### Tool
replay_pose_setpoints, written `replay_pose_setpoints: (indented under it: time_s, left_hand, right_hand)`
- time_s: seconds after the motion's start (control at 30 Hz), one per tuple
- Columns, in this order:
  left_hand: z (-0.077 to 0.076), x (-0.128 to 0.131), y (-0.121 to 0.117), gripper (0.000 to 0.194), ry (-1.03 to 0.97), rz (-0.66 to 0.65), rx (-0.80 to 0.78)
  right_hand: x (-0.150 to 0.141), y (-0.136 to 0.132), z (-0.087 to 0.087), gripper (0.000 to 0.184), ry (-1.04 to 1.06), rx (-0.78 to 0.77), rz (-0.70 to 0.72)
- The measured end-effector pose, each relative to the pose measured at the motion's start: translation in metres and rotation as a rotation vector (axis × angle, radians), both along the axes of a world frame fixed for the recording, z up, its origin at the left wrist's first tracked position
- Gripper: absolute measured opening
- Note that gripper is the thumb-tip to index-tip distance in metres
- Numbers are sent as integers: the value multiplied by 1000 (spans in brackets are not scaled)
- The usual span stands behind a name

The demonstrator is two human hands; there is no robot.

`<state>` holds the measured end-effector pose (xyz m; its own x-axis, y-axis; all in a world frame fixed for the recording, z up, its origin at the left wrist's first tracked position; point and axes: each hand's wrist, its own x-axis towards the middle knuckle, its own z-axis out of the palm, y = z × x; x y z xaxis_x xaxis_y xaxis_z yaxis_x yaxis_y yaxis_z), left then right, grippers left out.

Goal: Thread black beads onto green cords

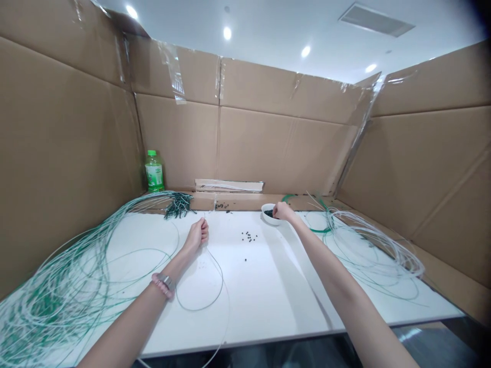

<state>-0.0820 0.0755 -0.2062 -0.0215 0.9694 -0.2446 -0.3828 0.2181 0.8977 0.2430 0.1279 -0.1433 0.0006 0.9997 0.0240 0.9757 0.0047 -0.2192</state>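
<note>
My left hand (197, 233) is closed on a thin pale cord (221, 286), which loops down from the fist over the white table toward its front edge. At the back of the table, my right hand (282, 210) reaches into a white bowl (271, 222) of small black pieces (269, 213). Its fingers are pinched together at the bowl's rim, and what they hold, if anything, is hidden. Several loose black pieces (249, 236) lie on the table between my hands. Just beyond my left hand is a bunch of dark cord ends (178, 205).
A large heap of green and white cords (57, 286) covers the left side. Coiled white cord (383, 245) lies at the right. A green bottle (154, 174) stands in the back left corner. Cardboard walls (268, 143) enclose the white table (264, 296).
</note>
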Motion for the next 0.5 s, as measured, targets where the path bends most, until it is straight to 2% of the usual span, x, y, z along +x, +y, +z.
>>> replay_pose_setpoints:
  time_s: [0.1,0.2,0.37,0.5]
  left_hand:
    - [1,1,-1,35,0,4,-3]
    - [0,0,-1,35,0,4,-4]
    - [-2,-2,-1,35,2,-7,0]
    - [-4,-4,0,35,2,-19,7]
  right_hand:
    - [-8,-7,-1,30,54,100,58]
    - [-27,-22,-13,30,110,170,170]
    - [-53,-51,-45,27,191,127,373]
    - [-55,-58,-53,26,223,86,423]
